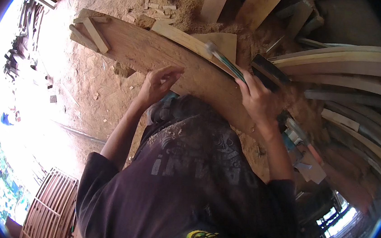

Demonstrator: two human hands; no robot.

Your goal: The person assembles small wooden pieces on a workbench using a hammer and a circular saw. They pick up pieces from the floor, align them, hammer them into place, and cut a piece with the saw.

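My right hand (258,97) is closed round the dark green handle of a hammer (227,64). The hammer's pale metal head points up and left over the plank and is smeared by motion. Below my hands a long, thick wooden plank (194,72) lies across the view, sloping from upper left to lower right. My left hand (159,82) hovers by its near edge, fingers loosely bent and apart, with nothing visible in them. At the plank's left end sit short wooden strips (96,35), set at an angle to each other. A narrower wooden strip (184,39) runs along the far edge.
Sawdust and wood chips (163,10) cover the ground beyond the plank. Long curved boards (340,64) are stacked on the right. A power tool (294,133) with a teal body lies beside my right forearm. A slatted wooden panel (51,204) stands at lower left.
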